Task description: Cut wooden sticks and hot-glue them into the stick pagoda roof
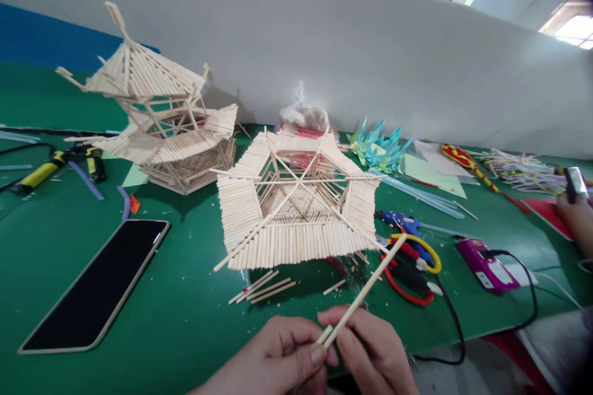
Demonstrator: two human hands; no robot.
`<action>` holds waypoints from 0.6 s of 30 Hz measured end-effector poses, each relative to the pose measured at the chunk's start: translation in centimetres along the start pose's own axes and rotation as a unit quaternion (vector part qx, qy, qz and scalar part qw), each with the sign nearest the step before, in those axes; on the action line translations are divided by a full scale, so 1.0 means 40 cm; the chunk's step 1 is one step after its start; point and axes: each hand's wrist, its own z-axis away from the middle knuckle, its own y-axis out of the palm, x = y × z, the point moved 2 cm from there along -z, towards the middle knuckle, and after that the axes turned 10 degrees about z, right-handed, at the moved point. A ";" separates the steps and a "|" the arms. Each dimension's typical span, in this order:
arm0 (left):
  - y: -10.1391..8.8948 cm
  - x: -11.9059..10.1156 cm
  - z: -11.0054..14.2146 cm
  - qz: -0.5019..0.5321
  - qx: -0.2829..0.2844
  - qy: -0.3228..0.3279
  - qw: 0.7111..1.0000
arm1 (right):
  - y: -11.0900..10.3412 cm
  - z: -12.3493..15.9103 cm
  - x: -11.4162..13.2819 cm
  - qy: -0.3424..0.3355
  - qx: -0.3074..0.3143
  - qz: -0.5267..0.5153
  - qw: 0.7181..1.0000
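At the table's front edge, my left hand (280, 352) pinches a short wooden stick (325, 334) between thumb and fingers. My right hand (375, 345) grips a longer wooden stick (370, 284), which slants up to the right; its lower end lies against the short one. Just beyond both hands stands a matchstick pavilion model (299, 245) with a flared six-sided roof edge and an open frame in the middle. Loose matchsticks (266, 290) lie in front of it. A taller tiered pavilion (152, 74) made of the same sticks stands at the back left.
A smartphone (97, 290) lies at left, near a yellow-black glue gun (44, 173). Right of the model are scissors (438, 256), a blue glue gun (398, 221) and a purple power bank (488, 265) with cables. Folded teal paper (377, 148) stands behind. Another person's hand (574, 216) is at far right.
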 end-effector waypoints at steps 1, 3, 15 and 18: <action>0.008 -0.001 -0.005 0.034 0.008 -0.015 0.999 | 0.009 -0.013 0.013 0.027 0.009 -0.019 0.999; 0.021 -0.007 -0.011 0.099 0.024 -0.044 0.994 | 0.010 -0.033 0.033 0.047 0.012 -0.050 0.998; 0.034 -0.051 -0.030 0.108 0.064 -0.024 0.992 | -0.008 -0.053 0.041 0.050 -0.103 -0.067 0.991; 0.037 -0.055 -0.029 0.099 0.071 -0.029 0.992 | -0.010 -0.054 0.046 0.043 -0.111 -0.067 0.991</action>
